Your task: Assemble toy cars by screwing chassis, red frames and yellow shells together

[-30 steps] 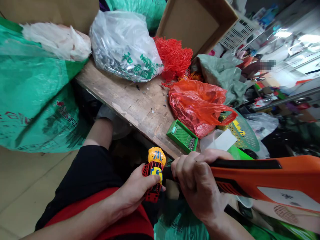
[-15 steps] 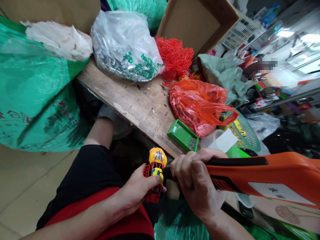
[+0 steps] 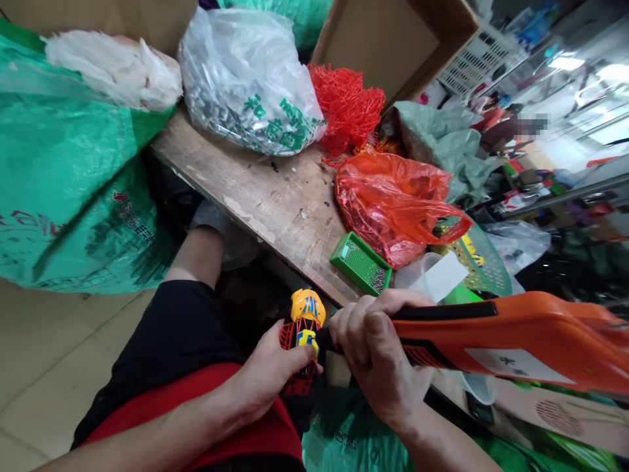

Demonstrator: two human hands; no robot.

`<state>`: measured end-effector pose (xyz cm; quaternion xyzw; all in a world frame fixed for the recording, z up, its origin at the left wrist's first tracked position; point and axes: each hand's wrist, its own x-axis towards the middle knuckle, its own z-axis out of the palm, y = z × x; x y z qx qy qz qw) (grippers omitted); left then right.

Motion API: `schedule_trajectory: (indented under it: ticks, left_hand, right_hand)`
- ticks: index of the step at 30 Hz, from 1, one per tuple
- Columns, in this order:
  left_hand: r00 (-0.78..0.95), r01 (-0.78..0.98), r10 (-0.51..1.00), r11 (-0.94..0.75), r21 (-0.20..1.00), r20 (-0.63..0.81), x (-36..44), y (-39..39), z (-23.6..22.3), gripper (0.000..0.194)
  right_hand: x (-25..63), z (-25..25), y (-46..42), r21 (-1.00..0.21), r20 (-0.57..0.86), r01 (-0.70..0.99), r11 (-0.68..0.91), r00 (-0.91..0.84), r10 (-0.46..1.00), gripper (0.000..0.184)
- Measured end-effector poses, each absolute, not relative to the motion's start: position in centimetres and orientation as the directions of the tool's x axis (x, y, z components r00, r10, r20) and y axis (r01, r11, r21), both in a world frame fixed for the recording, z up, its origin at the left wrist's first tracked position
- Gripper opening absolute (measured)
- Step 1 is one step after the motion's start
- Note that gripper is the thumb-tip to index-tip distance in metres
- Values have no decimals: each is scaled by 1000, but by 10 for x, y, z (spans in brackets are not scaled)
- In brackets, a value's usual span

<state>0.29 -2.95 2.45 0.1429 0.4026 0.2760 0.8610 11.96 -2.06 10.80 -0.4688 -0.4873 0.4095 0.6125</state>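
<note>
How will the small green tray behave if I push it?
The green tray looks like rigid plastic, so probably won't flex. Its loose silvery bits would likely slide or spill if tilted. Low and flat, it seems unlikely to tip.

A worn wooden table (image 3: 260, 190) runs from the far left toward the near right, dark specks scattered over its top. To its left bulges a large green sack (image 3: 54, 151), with crumpled white plastic (image 3: 113, 69) over its upper edge. On the far end of the table sits a whitish plastic bag (image 3: 246, 72) – printed with green characters, silvery pieces showing through. Just right of it is a tangled red heap (image 3: 346, 108), and behind that a tilted cardboard box (image 3: 378, 46). A slotted white crate (image 3: 472, 62) stands beyond, on the far right. Nearer lies a red plastic bag (image 3: 393, 196), its handle loop reaching over a perforated pale-green basket (image 3: 494, 265) – yellow pieces (image 3: 470, 249) inside. In the far right background is another person (image 3: 501, 134), blurred.
</note>
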Motion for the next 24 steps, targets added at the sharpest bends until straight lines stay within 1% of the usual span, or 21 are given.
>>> schedule_trajectory:
  ticks: [5, 12, 18, 21, 24]
  left_hand:
    - [506, -362, 618, 786, 502, -602, 2, -34, 20, 42]
    - [445, -308, 639, 767, 562, -628, 3, -32, 24, 44]
    - [425, -306, 646, 761, 572, -634, 3, -37, 19, 41]
    - [428, -303, 642, 765, 568, -636, 3, -35, 22, 43]
    - [464, -309, 630, 774, 553, -623, 4, -26, 31, 48]
  right_hand:
    - [113, 108, -18, -972, 190, -102, 212, 192, 963, 11]
    - [109, 111, -18, -973, 166, -131, 192, 191, 967, 13]
    - [107, 106, -17, -974, 163, -116, 192, 222, 961, 13]
    - [108, 106, -12, -978, 156, -96, 185, 253, 955, 13]
    - [111, 116, -6, -976, 158, -105, 192, 267, 950, 16]
